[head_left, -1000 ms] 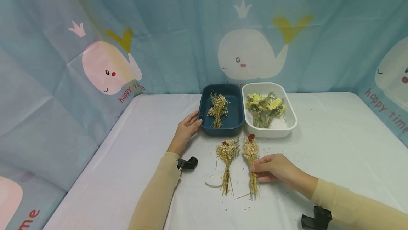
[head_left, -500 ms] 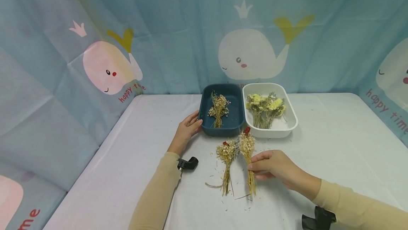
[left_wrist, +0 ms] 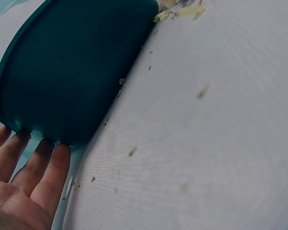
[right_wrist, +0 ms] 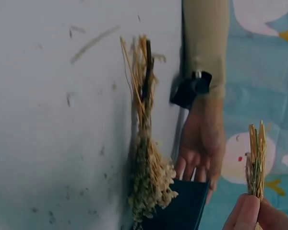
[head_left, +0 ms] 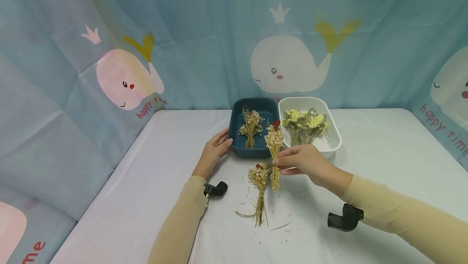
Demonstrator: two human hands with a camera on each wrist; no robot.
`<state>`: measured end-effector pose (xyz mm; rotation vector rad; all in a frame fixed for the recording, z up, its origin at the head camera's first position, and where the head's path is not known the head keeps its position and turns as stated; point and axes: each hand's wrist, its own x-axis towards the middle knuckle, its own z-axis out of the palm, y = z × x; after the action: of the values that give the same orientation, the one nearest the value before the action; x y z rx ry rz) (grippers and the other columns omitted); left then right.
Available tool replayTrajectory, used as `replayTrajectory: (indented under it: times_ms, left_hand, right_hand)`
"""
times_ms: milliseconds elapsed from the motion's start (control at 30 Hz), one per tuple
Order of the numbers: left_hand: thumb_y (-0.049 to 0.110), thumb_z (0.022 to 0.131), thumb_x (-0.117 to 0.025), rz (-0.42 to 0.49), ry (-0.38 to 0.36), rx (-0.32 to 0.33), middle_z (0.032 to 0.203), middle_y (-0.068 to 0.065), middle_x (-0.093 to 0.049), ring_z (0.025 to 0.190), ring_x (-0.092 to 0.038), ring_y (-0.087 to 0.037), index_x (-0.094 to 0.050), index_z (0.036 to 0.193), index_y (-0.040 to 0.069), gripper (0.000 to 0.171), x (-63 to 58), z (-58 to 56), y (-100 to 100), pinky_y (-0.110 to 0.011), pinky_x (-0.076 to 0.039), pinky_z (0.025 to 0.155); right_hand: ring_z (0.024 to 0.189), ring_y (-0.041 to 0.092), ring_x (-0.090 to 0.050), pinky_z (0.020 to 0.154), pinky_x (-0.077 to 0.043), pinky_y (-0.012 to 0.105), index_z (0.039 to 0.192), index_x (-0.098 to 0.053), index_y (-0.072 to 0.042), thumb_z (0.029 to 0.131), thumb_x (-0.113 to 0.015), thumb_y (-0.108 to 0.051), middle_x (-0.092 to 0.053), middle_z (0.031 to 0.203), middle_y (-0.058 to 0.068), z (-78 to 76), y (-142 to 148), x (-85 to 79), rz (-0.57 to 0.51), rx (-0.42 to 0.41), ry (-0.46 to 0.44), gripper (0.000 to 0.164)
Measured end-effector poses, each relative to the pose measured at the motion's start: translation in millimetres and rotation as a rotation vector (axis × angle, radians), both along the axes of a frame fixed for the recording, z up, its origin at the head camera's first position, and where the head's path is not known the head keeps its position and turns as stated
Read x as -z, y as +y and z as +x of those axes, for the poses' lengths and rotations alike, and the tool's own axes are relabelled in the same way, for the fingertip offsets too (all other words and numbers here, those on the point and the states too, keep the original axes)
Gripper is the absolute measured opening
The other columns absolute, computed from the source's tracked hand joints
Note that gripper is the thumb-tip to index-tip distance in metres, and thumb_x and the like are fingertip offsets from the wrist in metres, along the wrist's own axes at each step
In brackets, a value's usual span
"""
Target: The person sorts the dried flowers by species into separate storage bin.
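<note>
My right hand (head_left: 305, 162) pinches a bunch of dried flowers (head_left: 274, 138) by its straw-coloured stems. Its small cream blooms and one dark red flower point away from me, overlapping the near right corner of the blue box (head_left: 256, 152) in the head view. In the right wrist view, the stem ends (right_wrist: 256, 163) rise above thumb and fingers. My left hand (head_left: 215, 150) rests at the blue box's left side, extended fingertips (left_wrist: 62, 153) touching its outer wall. A similar bunch (head_left: 250, 128) lies inside that box. Another bunch (head_left: 260, 178) lies on the table in front.
A white box (head_left: 334, 146) holding yellow dried flowers (head_left: 307, 122) stands against the blue box's right side. A piece of twine (head_left: 244, 215) and loose stem bits (head_left: 279, 227) lie on the white table (head_left: 384, 154). A whale-print curtain (head_left: 204, 53) hangs behind.
My right hand has lifted the bunch of dried flowers off the table and carried it forward and left, up to the blue box's near edge. The left hand has stayed at the box.
</note>
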<state>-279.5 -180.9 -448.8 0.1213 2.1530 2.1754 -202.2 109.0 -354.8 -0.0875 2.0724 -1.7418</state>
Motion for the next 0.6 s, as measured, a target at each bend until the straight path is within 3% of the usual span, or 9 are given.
replayTrajectory:
  times_ms: [233, 367, 500, 600]
  left_hand:
    - [0.024, 0.098, -0.066, -0.008, 0.010, -0.010, 0.153, -0.004, -0.048, 0.135, -0.054, -0.024, -0.045, 0.150, 0.018, 0.057, 1.1, 0.8, 1, -0.034, -0.050, 0.106]
    - [0.024, 0.098, -0.066, -0.006, 0.014, -0.008, 0.153, -0.005, -0.048, 0.135, -0.054, -0.024, -0.045, 0.150, 0.017, 0.057, 0.8, 1.6, 2, -0.035, -0.051, 0.106]
    - [0.023, 0.098, -0.066, 0.002, -0.007, 0.000, 0.155, -0.006, -0.046, 0.136, -0.052, -0.025, -0.043, 0.151, 0.016, 0.059, -5.7, 4.4, 2, -0.036, -0.048, 0.109]
    - [0.021, 0.099, -0.064, -0.006, -0.014, 0.013, 0.157, -0.011, -0.042, 0.138, -0.051, -0.027, -0.040, 0.153, 0.013, 0.060, -9.3, 5.9, 2, -0.039, -0.047, 0.110]
  right_hand:
    - [0.070, 0.006, -0.072, 0.078, -0.062, 0.027, 0.118, -0.067, 0.006, 0.090, -0.074, -0.012, -0.077, 0.089, 0.001, -24.6, -14, -2.9, 0.015, 0.041, -0.018, 0.035]
    - [0.066, 0.005, -0.071, 0.077, -0.061, 0.026, 0.117, -0.068, 0.005, 0.090, -0.074, -0.012, -0.078, 0.094, 0.005, -35.6, -19, -1.7, 0.018, 0.058, -0.018, 0.032]
    - [0.064, 0.005, -0.070, 0.074, -0.061, 0.024, 0.116, -0.069, 0.006, 0.089, -0.074, -0.010, -0.077, 0.100, 0.012, -46.3, -23, -1.3, -0.001, 0.087, -0.035, 0.032]
    - [0.065, 0.006, -0.070, 0.075, -0.061, 0.024, 0.117, -0.068, 0.006, 0.089, -0.075, -0.010, -0.078, 0.097, 0.009, -55.0, -26, -3.2, -0.013, 0.123, -0.047, 0.033]
